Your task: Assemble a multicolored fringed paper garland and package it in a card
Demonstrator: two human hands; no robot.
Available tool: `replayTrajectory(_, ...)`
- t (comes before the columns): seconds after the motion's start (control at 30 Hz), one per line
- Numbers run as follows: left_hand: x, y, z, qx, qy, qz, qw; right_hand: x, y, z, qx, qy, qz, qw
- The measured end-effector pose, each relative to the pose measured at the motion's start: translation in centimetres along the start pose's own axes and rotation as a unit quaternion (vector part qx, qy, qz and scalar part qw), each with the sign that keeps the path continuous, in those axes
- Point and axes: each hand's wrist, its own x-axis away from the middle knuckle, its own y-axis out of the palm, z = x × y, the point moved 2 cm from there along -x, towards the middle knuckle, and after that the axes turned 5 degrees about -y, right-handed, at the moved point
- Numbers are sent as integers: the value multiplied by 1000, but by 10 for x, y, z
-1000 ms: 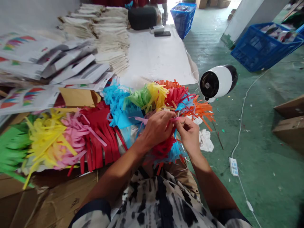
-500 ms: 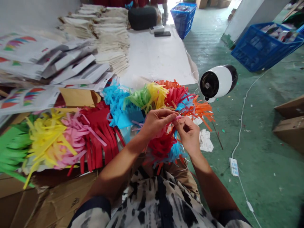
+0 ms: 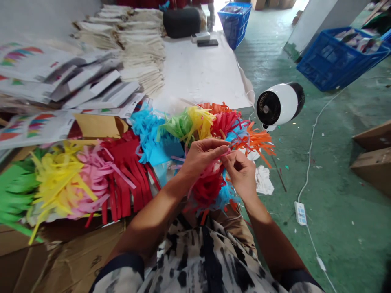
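Observation:
A multicoloured tissue-paper tassel garland (image 3: pixel 210 122) curves around my hands in green, yellow, red, blue and orange bunches. Between thumb and fingers, my left hand (image 3: pixel 203 156) pinches a pink tissue-paper tassel (image 3: pixel 225 151). From the other side my right hand (image 3: pixel 240 169) closes on the same pink piece, its fingertips close to the left ones. Red fringe (image 3: pixel 208 188) and blue fringe (image 3: pixel 227 196) hang beneath the hands, over my lap. Left of my hands lie loose fringed tissue sheets in blue (image 3: pixel 163 150), red (image 3: pixel 130 175), pink (image 3: pixel 91 175), yellow (image 3: pixel 56 179) and green (image 3: pixel 16 191).
Printed white packages (image 3: pixel 91 87) and stacked cream bundles (image 3: pixel 142 53) lie at the back left. A black-and-white fan (image 3: pixel 282 104) stands right of the table (image 3: pixel 198 75). Beyond are blue crates (image 3: pixel 330 61); a power strip (image 3: pixel 300 213) with its cord lies on the floor.
Both hands stay pinched on the pink tassel, with only slight finger movement. The whole view has shifted very slightly.

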Motion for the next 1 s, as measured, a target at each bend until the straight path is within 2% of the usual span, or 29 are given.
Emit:
replayTrajectory(0.13,4,2,-2,10,-2,19,1000,1,-1,-1,9,10,7,1000)
replayTrajectory(0.4,4,3,0,-11,1,4,1000,4,-1,1,15,13,6,1000)
replayTrajectory(0.53,5,6,-1,-40,40,56,997,5,-1,0,-31,42,15,999)
replayTrajectory(0.6,6,7,-3,-81,69,79,991,3,-2,-2,-47,37,29,998)
replayTrajectory(0.67,8,9,-5,-119,92,88,985,1,-3,-4,-19,19,30,999)
replayTrajectory(0.83,14,13,-9,-164,116,84,976,-2,-6,-4,50,-46,46,997)
replayTrajectory(0.93,22,13,-11,-210,122,54,968,0,-8,1,26,-16,72,997)
replayTrajectory(1.0,30,12,-11,-293,148,23,944,2,-9,6,4,15,96,995)
